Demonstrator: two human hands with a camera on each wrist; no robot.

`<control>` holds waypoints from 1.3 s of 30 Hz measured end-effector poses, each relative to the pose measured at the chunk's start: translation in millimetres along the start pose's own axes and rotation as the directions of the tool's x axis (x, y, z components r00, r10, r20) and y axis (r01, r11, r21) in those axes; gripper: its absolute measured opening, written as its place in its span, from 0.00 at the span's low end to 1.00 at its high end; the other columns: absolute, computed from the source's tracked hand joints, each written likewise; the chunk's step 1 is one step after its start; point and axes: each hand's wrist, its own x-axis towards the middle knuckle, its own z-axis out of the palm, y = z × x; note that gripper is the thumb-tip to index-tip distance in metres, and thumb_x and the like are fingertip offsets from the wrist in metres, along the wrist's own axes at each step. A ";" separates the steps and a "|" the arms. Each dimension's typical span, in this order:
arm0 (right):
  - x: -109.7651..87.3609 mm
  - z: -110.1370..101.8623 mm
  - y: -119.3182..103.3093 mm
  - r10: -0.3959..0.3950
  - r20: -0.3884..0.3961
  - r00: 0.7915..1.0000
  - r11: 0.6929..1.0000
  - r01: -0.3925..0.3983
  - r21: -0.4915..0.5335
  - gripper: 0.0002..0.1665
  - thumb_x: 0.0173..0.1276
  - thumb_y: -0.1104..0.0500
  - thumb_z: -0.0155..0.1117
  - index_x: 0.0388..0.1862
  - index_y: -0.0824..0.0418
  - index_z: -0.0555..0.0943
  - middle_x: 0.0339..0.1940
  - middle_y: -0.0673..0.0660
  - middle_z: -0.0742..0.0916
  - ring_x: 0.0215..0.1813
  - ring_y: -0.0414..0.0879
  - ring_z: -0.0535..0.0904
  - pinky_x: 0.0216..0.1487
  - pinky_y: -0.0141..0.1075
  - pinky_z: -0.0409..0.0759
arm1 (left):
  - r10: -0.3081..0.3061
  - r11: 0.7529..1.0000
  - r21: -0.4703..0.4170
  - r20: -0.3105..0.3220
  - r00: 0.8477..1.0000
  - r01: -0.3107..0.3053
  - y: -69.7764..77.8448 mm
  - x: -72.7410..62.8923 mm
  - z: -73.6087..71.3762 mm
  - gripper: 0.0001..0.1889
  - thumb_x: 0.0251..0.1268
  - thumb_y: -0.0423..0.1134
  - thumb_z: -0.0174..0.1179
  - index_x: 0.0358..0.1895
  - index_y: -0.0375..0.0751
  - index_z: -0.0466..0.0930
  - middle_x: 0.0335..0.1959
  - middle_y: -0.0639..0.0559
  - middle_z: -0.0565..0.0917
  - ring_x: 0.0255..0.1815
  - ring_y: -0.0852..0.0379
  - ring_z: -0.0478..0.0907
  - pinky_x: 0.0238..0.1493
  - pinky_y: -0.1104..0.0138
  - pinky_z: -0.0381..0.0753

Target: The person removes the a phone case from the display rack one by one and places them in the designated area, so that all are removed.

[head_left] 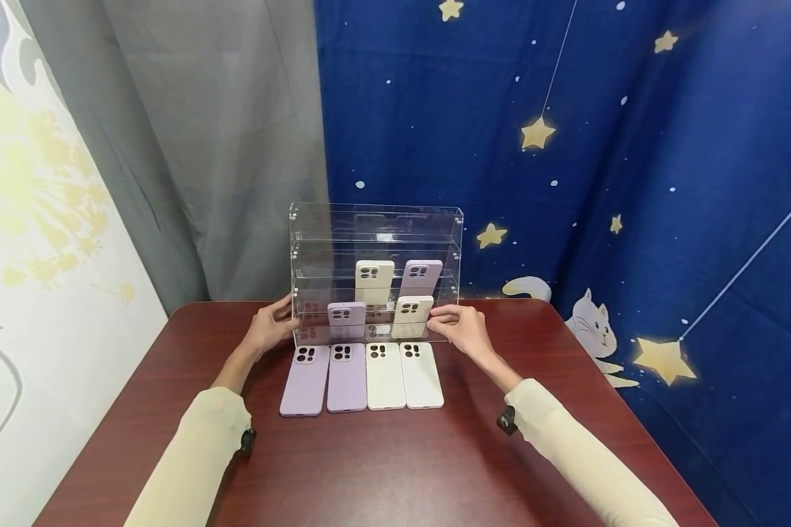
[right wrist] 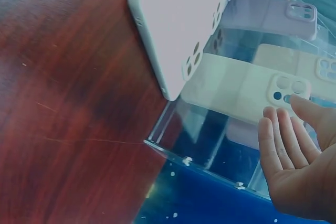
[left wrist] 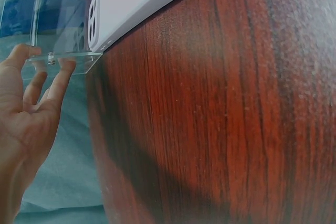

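The left hand is gripping the left side of the clear rack, thumb and fingers clamped about the panel's edge. The right hand is reaching to the right edge of the lower cream case, which is standing at the right of the rack's lowest tier; its fingers are extending nearly straight, thumb set slightly apart — whether they are pinching the case, I cannot tell. A lower lilac case is standing left on that tier; an upper cream case and, to its right, an upper lilac case are standing one tier higher. Two flat lilac cases and two flat white cases are lying on the worktop, near side — lilac left, white right.
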 end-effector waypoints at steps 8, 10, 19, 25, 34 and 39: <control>10.7 -1.2 -12.1 -0.041 -0.020 0.999 0.999 0.041 -0.004 0.14 0.60 0.59 0.82 0.45 0.59 0.93 0.36 0.54 0.93 0.41 0.46 0.92 0.38 0.30 0.87 | -0.001 1.000 -0.002 0.007 1.000 0.001 -1.2 -1.6 0.4 0.38 0.74 0.27 0.59 0.83 0.42 0.55 0.75 0.29 0.67 0.70 0.33 0.72 0.54 0.57 0.88; 13.6 -1.2 -16.5 -0.052 -0.021 0.998 0.999 0.052 0.004 0.14 0.60 0.59 0.82 0.45 0.59 0.93 0.36 0.54 0.93 0.41 0.46 0.92 0.39 0.33 0.89 | -0.006 1.000 -0.013 0.006 1.000 0.007 -2.3 -2.3 0.3 0.38 0.73 0.26 0.59 0.83 0.42 0.56 0.75 0.29 0.67 0.70 0.33 0.73 0.54 0.56 0.87; 32.0 -1.8 -37.4 -0.101 -0.030 0.994 0.995 0.101 0.020 0.14 0.62 0.58 0.81 0.46 0.61 0.92 0.37 0.54 0.93 0.41 0.47 0.92 0.39 0.34 0.88 | 0.000 0.999 -0.032 0.018 1.000 0.000 3.5 -4.5 -2.4 0.38 0.72 0.26 0.59 0.83 0.39 0.56 0.74 0.26 0.66 0.70 0.31 0.71 0.54 0.55 0.87; 44.5 3.8 -50.4 -0.118 -0.021 0.993 0.992 0.119 0.048 0.16 0.62 0.59 0.81 0.49 0.61 0.92 0.39 0.55 0.93 0.43 0.47 0.92 0.41 0.36 0.89 | 0.003 1.000 -0.018 0.007 1.000 -0.003 -1.6 -1.8 -2.9 0.38 0.73 0.27 0.59 0.83 0.42 0.56 0.75 0.28 0.67 0.70 0.33 0.73 0.53 0.58 0.88; 54.1 16.4 -61.5 -0.104 0.004 0.995 0.994 0.104 0.030 0.20 0.61 0.56 0.81 0.51 0.62 0.91 0.44 0.56 0.93 0.45 0.46 0.91 0.43 0.34 0.89 | -0.005 1.000 -0.009 -0.005 1.000 0.005 -2.4 -0.6 0.8 0.38 0.72 0.26 0.59 0.83 0.42 0.58 0.74 0.29 0.69 0.69 0.33 0.74 0.53 0.58 0.88; 59.7 20.8 -64.5 -0.104 0.011 0.995 0.994 0.104 0.027 0.22 0.63 0.58 0.80 0.54 0.64 0.89 0.47 0.57 0.92 0.47 0.48 0.91 0.45 0.37 0.90 | -0.013 1.000 -0.015 -0.014 1.000 0.013 -2.7 -0.8 1.5 0.38 0.72 0.26 0.60 0.83 0.43 0.58 0.74 0.31 0.69 0.69 0.35 0.75 0.53 0.59 0.88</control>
